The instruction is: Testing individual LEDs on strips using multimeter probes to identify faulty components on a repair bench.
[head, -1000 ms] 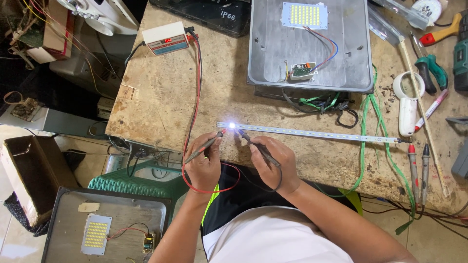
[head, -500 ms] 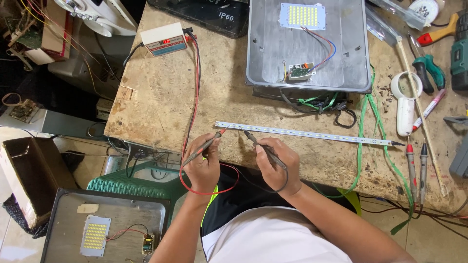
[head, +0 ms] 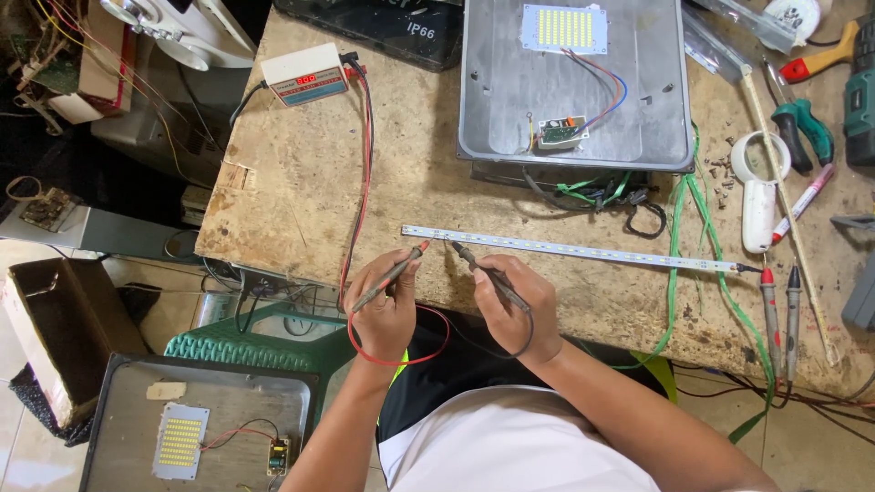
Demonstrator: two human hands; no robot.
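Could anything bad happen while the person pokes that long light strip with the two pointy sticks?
Maybe. The red probe in the left hand and the black probe in the right hand have tips close together on the LED strip, so they might touch and short. The strip lies loose and could slide. The red wire could snag.

A worn workbench with a chipped, stained top fills most of the view; its front left corner is broken away. Below its edge stands a green plastic stool, partly tucked under the bench. Pale floor tiles show at the lower left, where a brown cardboard box sits open. The area left of the bench lies in shadow, while the benchtop is evenly lit.
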